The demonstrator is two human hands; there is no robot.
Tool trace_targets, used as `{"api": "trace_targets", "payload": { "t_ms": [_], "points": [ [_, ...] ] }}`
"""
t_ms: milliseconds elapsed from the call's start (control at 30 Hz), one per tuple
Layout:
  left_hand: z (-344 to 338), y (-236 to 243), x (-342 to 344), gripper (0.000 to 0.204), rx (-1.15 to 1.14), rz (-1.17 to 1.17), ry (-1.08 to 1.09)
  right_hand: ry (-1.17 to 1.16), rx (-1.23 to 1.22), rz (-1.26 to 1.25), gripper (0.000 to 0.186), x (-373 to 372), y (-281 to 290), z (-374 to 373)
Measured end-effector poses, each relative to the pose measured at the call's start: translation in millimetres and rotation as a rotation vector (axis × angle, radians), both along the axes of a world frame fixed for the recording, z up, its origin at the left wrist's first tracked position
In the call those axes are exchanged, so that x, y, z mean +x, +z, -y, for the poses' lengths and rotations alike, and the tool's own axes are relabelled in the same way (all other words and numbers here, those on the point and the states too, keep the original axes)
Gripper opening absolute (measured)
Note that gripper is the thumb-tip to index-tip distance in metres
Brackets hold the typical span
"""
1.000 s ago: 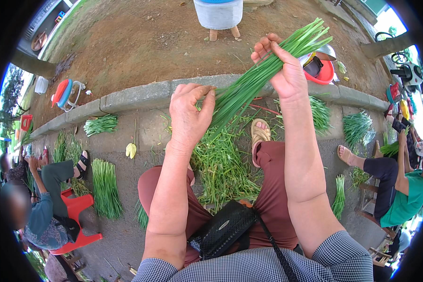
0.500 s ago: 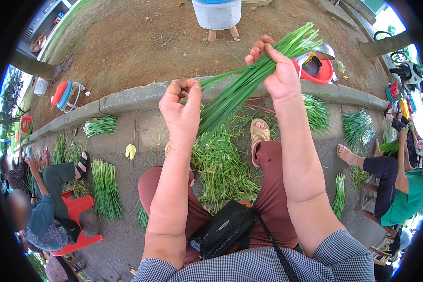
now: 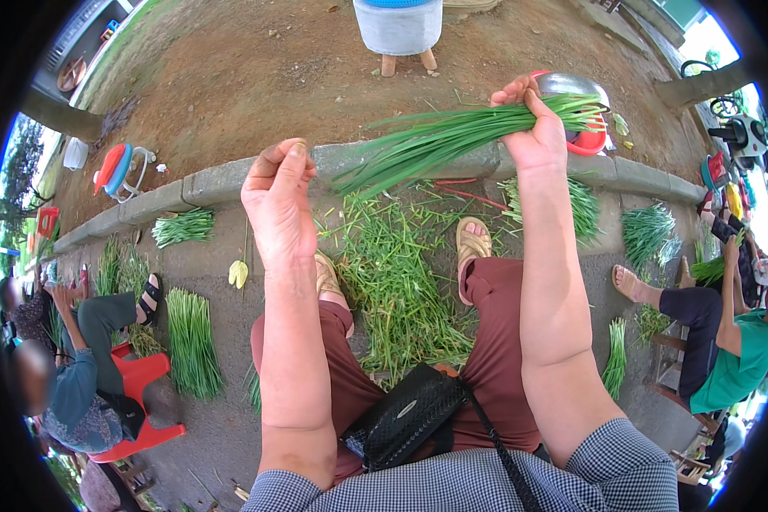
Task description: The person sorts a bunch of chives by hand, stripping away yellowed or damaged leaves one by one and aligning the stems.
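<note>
Green bunch [image 3: 461,141] not yet down: right hand [image 3: 535,136] clasps it; left hand [image 3: 280,200] fingertips pressed together, contents unclear. Leaf litter [image 3: 401,294] heaped below; bundle [image 3: 192,341] laid at left.

1. Chive bunch [image 3: 452,132], upper centre: deep green; paler green at right end.
2. Leaf litter [image 3: 405,294], centre: mixed light and mid green.
3. Trousers [image 3: 497,341], lower centre: plain maroon.
4. Shirt [image 3: 384,492], bottom edge: fine dark-and-white check.
5. Handbag [image 3: 397,418], lower centre: black, scale-like texture pattern.
6. Sandals [image 3: 467,246], centre: tan.
7. Plastic stool [image 3: 145,373], lower left: red.
8. Co-worker's top [image 3: 749,358], right edge: solid green.
</note>
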State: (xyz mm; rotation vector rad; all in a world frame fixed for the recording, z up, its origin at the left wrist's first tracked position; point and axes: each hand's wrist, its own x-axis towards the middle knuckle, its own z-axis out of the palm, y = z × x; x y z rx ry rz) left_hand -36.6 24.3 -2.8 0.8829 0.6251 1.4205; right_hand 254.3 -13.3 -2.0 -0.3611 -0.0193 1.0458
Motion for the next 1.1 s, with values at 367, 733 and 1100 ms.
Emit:
{"api": "trace_targets", "payload": {
  "t_ms": [367, 733, 1100],
  "points": [
    [11, 15, -8, 0.014, 0.312, -0.106, -0.363, 0.040, 0.005, -0.126, 0.010, 20, -8, 4],
    [22, 8, 14, 0.010, 0.418, -0.780, 0.001, 0.081, 0.291, -0.009, 0.015, 5, 8, 6],
    [32, 3, 29, 0.018, 0.444, -0.869, -0.053, 0.126, 0.356, 0.098, 0.014, -7, 10, 5]
  ]
}}
